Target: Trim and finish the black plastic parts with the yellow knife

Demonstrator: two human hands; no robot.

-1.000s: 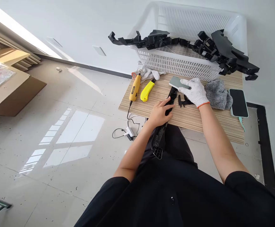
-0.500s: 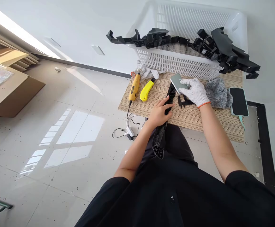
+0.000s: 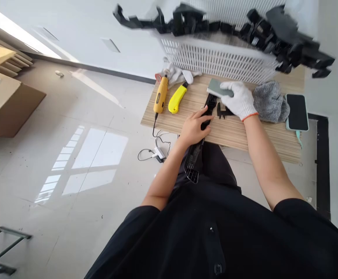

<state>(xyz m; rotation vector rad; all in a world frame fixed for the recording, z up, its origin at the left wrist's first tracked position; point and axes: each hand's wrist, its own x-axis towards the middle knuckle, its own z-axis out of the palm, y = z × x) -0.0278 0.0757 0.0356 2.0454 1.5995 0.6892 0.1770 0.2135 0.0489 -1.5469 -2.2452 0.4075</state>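
Note:
My left hand [image 3: 196, 126] is bare and closed over a long black plastic trim piece [image 3: 192, 162], fingers across its upper part. The piece runs from the tabletop down over the table's near edge towards my lap. My right hand [image 3: 240, 100] wears a white knit glove with an orange cuff edge. It grips a flat grey-green block [image 3: 216, 88], which looks like a sanding block, above the far end of the trim piece. Whether the block touches the piece I cannot tell. A black caliper-like tool [image 3: 221, 112] lies just below the gloved hand, partly covered by it.
On the wooden table [image 3: 169, 123] lie a yellow corded tool [image 3: 161, 96], a yellow utility knife [image 3: 177, 100], a white glove [image 3: 175, 75], a grey cloth [image 3: 271, 101] and a phone [image 3: 297, 112]. Behind stands a white basket [image 3: 215, 58] with large black plastic parts [image 3: 186, 19] across it.
The whole view has shifted, so the table and basket sit higher in the picture. The block in my right hand is tilted differently, showing less of its face. My left hand keeps its hold.

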